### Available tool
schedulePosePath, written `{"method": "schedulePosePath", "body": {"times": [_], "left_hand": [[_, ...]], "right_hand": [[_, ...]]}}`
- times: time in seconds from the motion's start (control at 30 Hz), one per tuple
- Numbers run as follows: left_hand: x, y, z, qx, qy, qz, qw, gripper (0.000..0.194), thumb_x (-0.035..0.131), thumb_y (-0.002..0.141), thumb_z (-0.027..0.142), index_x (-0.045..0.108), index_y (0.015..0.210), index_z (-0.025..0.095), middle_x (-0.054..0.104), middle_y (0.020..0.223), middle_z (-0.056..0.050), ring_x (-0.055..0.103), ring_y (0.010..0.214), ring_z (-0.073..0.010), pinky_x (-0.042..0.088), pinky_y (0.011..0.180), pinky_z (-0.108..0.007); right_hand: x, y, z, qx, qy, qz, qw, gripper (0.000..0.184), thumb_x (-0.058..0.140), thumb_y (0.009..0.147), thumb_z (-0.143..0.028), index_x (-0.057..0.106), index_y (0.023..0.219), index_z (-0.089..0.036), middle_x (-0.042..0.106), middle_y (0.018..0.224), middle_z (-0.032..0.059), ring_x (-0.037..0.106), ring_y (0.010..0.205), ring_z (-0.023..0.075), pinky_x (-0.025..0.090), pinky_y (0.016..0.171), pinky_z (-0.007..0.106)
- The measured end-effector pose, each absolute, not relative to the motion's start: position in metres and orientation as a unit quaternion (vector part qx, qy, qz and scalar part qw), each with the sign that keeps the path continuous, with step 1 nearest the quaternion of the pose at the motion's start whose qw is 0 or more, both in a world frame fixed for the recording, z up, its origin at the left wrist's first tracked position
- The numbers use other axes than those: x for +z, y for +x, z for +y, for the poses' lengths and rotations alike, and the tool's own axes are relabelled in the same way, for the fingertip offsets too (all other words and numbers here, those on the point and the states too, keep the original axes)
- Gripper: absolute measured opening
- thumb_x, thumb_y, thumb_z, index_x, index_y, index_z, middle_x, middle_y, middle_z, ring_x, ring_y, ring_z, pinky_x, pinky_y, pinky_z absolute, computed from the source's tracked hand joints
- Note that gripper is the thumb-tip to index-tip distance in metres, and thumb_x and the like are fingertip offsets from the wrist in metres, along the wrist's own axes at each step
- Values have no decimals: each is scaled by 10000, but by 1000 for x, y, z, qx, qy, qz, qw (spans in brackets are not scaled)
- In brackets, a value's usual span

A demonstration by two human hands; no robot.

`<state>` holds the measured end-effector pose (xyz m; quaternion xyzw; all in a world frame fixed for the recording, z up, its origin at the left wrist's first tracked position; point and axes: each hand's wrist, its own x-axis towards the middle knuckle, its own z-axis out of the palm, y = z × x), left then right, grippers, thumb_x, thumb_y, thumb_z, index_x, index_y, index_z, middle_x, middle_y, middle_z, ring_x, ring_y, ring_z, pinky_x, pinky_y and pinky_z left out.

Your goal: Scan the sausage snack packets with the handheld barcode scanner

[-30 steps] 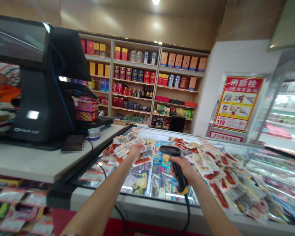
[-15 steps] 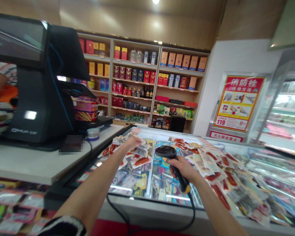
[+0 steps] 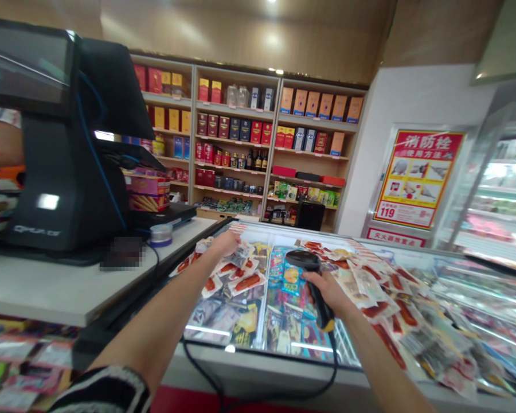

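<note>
My right hand (image 3: 325, 287) is wrapped round the handle of a black barcode scanner (image 3: 304, 261). The scanner's head points left over the glass top of the freezer, and its cable hangs down at the front. At the left pile of vacuum-packed sausages (image 3: 246, 282), my left hand (image 3: 229, 243) is closed on the edge of a clear-and-grey food packet (image 3: 242, 253); its fingertips are partly hidden. A larger heap of sausage packets (image 3: 387, 307) lies to the right of my right hand.
A black cash register (image 3: 51, 155) stands on the white counter (image 3: 64, 292) at left, with a roll of tape (image 3: 161, 234) nearby. Bagged goods show through the freezer glass (image 3: 301, 358). Shelves of boxes (image 3: 234, 129) line the back. Part of another person (image 3: 2, 140) shows behind the register.
My left hand has moved slightly left and back, and the grey packet has shifted with it. My right hand and the scanner have moved a little to the right.
</note>
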<state>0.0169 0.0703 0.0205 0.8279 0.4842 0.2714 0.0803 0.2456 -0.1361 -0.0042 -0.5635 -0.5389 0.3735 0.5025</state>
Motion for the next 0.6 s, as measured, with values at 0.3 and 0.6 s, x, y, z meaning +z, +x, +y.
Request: {"method": "schedulePosePath", "body": {"times": [0.3,0.6], "left_hand": [[-64,58,11,208,884,396,-135,441,475,666,499,524,1048,282,382,1256,-74,227,1177,-323,81,897,-556],[-67,62,70,227,890,370,-142,346,391,742,446,555,994,274,453,1186,-68,303,1131,-288,100,903,-537]], "right_hand": [[-17,294,-140,379,-580,-438,573,326,491,646,-454,511,550,-143,499,397,-9,442,330,90,358,321,206],[-18,304,-130,374,-555,-380,639,297,536,620,-439,508,646,-145,516,454,-21,459,342,90,368,304,200]]}}
